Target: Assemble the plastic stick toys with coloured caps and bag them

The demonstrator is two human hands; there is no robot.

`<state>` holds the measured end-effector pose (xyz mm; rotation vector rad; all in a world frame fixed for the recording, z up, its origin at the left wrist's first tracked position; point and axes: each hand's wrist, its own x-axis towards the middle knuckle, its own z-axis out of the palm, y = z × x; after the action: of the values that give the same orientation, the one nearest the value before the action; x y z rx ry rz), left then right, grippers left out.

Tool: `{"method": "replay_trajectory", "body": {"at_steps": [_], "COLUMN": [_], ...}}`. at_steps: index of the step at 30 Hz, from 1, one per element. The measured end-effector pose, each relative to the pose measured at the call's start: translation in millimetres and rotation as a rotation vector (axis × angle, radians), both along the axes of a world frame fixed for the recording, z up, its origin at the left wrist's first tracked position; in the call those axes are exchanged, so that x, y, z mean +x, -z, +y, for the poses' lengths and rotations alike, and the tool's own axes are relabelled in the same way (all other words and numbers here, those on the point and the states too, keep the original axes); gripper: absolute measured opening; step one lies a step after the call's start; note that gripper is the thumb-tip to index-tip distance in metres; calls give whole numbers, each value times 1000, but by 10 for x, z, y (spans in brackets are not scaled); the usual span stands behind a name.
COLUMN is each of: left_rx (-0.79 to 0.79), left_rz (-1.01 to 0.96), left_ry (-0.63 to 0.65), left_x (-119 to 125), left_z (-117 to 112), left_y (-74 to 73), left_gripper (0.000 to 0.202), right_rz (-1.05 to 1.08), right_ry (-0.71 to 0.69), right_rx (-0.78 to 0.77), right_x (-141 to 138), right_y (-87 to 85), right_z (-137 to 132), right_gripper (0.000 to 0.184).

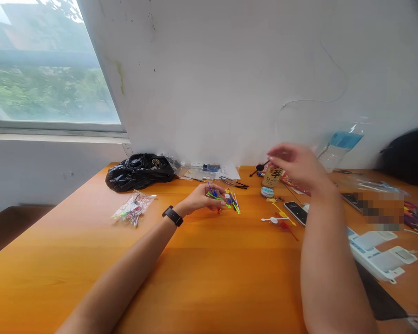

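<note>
My left hand (202, 198), with a black watch on the wrist, rests on the orange table (209, 278) and is closed around a bunch of coloured plastic sticks (226, 199). My right hand (294, 166) is raised above the table near a small bottle (272, 176); it is blurred by motion, and its fingertips pinch the end of a black stick (261, 168). White, yellow and red sticks (280, 218) lie loose on the table below it.
A black plastic bag (139, 171) sits at the back by the wall. A clear packet of sticks (134, 208) lies to the left. A phone (296, 212), a white power strip (379, 253), glasses (233, 183) and a water bottle (337, 148) are to the right.
</note>
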<state>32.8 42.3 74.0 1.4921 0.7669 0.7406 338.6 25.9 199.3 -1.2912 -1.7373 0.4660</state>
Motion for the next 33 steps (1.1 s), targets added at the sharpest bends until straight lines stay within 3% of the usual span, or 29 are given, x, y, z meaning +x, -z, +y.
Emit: {"method": "replay_trajectory", "body": {"at_steps": [3,6,10,14,21,33], "left_rx": [17,28,60,78,84,50], "left_rz": [35,56,62,53,81,32], "left_ry": [23,44,93,140,127,139], "left_x": [-2,6,13,7,22,-18], "left_z": [-2,-18,-29,-17,-45,-5], "left_y": [7,8,10,17,-28,20], "left_gripper": [60,61,62,61,58,63], "right_rz": [97,68,-93,-208,-216,-196], "right_ry": [23,-68,-149,-143,-256,-230], "right_rx": [273,341,319,342,172,149], "right_x": [-313,-592,-791,-819,-814,-776], "right_y": [-191,-272,-235,-177,-180,-221], "right_z": [-207,-330,-315,-245,-291,-336], "right_gripper": [25,18,15,13,15,18]}}
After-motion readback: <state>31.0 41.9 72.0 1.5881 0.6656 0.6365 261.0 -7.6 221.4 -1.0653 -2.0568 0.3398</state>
